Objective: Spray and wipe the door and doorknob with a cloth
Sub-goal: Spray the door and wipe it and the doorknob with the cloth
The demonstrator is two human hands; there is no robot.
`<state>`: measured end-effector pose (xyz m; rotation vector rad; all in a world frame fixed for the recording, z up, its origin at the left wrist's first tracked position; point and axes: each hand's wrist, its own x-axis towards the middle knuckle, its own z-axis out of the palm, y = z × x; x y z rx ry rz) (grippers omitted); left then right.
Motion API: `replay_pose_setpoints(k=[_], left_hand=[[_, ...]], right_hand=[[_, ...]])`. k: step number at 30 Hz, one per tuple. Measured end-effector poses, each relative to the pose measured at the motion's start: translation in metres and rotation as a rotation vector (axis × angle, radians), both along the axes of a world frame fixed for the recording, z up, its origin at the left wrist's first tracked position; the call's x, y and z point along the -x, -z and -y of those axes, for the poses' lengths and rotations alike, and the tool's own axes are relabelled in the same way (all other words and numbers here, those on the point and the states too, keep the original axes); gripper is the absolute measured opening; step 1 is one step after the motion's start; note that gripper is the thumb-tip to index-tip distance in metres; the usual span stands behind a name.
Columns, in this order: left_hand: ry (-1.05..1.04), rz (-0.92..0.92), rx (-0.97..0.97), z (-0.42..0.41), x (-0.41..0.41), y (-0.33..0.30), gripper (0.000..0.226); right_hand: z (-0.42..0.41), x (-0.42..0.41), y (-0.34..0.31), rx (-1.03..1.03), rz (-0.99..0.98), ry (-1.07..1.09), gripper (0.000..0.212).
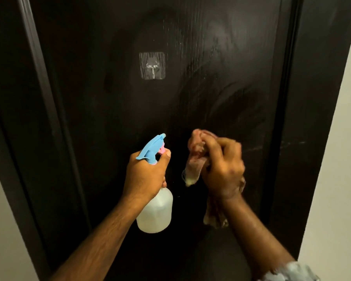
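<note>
Dark wood-grain fills nearly the whole view: a tall black door (190,98) set in a matching dark frame (39,98), with pale wall (344,179) on either side. Near the upper middle of the door, a clear adhesive hook (152,65) is stuck to the panel. Faint cloudy streaks and arcs mark the right half of the door, which look like wet wipe marks.

Two bare forearms reach up from below. The left hand (146,173) is wrapped around the neck of a translucent spray bottle (155,211) with a blue trigger head, nozzle aimed up at the door, one finger at the pink trigger. Just beside it, the right hand (223,171) clutches a bunched pinkish cloth (195,159) close to the door; slight blur makes it hard to say whether the cloth touches the surface.

No doorknob shows anywhere in view.

The step in hand appears to be wiping the middle of the sprayed panel. The left side looks less streaked, so the next move likely calls for spraying there, sweeping the cloth across, then finding the knob.
</note>
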<state>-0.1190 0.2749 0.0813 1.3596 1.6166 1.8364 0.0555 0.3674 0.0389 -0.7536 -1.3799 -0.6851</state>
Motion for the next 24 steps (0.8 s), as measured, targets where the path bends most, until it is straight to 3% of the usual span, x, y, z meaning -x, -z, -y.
replay_pose_setpoints(k=[4, 8, 12, 15, 18, 20, 24], left_hand=[[-0.023, 0.004, 0.018, 0.002, -0.002, 0.011, 0.044], [-0.022, 0.048, 0.077, 0.008, -0.001, 0.016, 0.051], [0.013, 0.035, 0.082, 0.015, -0.005, 0.014, 0.041], [0.059, -0.005, 0.057, 0.015, -0.015, 0.005, 0.02], [0.11, -0.085, 0.078, 0.009, -0.036, -0.006, 0.019], [0.106, -0.098, 0.118, 0.001, -0.046, -0.008, 0.025], [0.067, -0.153, 0.218, -0.009, -0.054, 0.002, 0.046]], right_hand=[[0.0, -0.018, 0.07, -0.048, 0.384, -0.063, 0.037], [-0.002, -0.043, 0.068, -0.072, 0.565, -0.018, 0.036], [0.003, -0.05, 0.023, 0.09, 0.2, -0.066, 0.024], [-0.005, -0.056, -0.015, 0.031, -0.067, 0.055, 0.027], [-0.008, -0.05, -0.032, 0.095, -0.348, 0.021, 0.032], [-0.004, -0.043, -0.021, 0.12, -0.383, 0.007, 0.033], [0.006, -0.039, 0.037, 0.176, -0.269, -0.014, 0.036]])
